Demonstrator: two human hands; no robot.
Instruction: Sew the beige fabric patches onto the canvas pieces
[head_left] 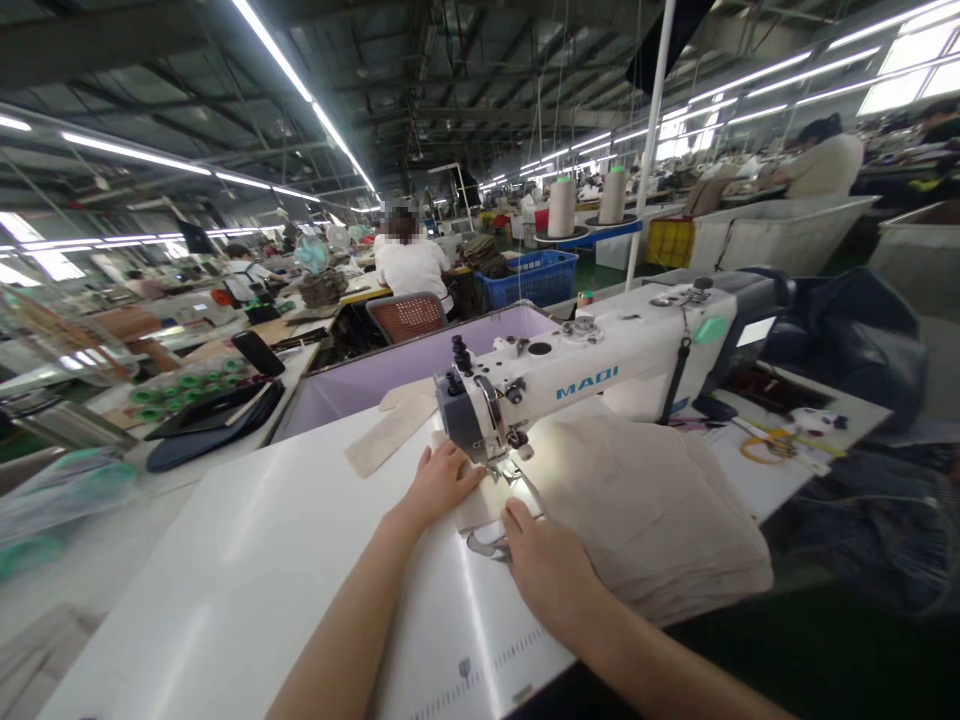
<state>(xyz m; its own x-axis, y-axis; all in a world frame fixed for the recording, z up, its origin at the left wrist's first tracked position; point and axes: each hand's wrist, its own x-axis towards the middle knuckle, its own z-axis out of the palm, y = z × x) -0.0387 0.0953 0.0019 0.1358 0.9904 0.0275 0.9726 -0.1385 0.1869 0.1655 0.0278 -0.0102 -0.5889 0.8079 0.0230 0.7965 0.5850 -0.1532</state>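
A white sewing machine [570, 365] stands over a white table, its lit needle area above a small beige fabric piece [480, 505]. My left hand [441, 482] lies on the left part of that piece, beside the presser foot, fingers stretched and a little apart. At the piece's near right edge is my right hand [551, 565], its fingers closed together on the fabric. The underside of its grip is hidden. A curved metal part [487, 546] shows under the near edge. Another beige strip [394, 435] lies left of the machine head.
A thick stack of beige fabric [645, 510] rests under the machine arm at the right. Yellow-handled scissors [769, 445] lie farther right. Behind the table is a purple-lined bin [360, 375]. A person in white [412, 265] sits beyond it, near a blue basket [529, 280].
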